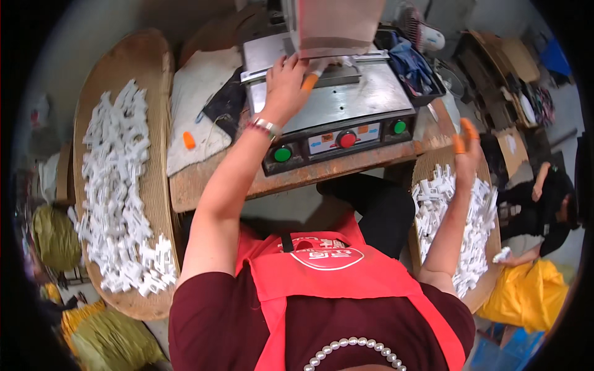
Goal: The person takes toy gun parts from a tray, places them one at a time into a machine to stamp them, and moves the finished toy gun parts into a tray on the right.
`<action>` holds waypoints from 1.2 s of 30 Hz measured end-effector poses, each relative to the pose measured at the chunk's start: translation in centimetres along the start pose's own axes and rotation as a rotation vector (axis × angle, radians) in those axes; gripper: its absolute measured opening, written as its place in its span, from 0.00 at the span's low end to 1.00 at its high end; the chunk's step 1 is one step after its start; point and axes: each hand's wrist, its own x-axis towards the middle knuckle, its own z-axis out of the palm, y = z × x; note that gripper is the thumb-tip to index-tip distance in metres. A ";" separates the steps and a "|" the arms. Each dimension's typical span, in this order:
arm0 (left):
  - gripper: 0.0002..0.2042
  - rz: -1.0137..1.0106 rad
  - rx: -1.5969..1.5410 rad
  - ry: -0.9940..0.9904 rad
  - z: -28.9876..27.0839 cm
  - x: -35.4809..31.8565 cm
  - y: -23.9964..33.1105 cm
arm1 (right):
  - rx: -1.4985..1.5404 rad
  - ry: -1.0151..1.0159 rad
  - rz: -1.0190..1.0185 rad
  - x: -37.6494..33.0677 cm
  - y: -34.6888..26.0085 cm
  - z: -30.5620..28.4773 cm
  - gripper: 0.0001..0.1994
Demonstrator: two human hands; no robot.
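Note:
My left hand [286, 86] reaches forward onto the metal plate of a bench press machine [346, 102]. Its fingers, one in an orange finger cot, pinch a small white plastic part [322, 65] under the machine's head [337, 25]. My right hand [465, 148] is raised at the right with its fingers apart, two of them in orange cots. It holds nothing that I can see and hovers over the far end of a round woven tray [433, 164] heaped with white plastic parts [476, 222].
A long woven tray [158, 74] of white parts lies at the left. The machine front has two green buttons [282, 154] and a red knob [347, 140]. An orange finger cot [189, 140] lies on a white board. Another person [547, 204] sits at the right by a yellow bag [529, 294].

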 end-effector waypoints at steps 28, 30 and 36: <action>0.30 -1.091 0.394 -0.528 -25.2 -53.0 -34.2 | -0.124 -0.022 0.034 0.0 4.8 10.4 0.29; 0.37 -0.969 0.342 -0.610 -25.3 -52.8 -32.1 | -0.325 -0.028 -0.071 0.5 -1.2 13.2 0.24; 0.23 -0.866 0.377 -0.150 -28.7 -57.4 -30.0 | -0.079 -0.155 -0.399 6.2 -4.0 21.6 0.17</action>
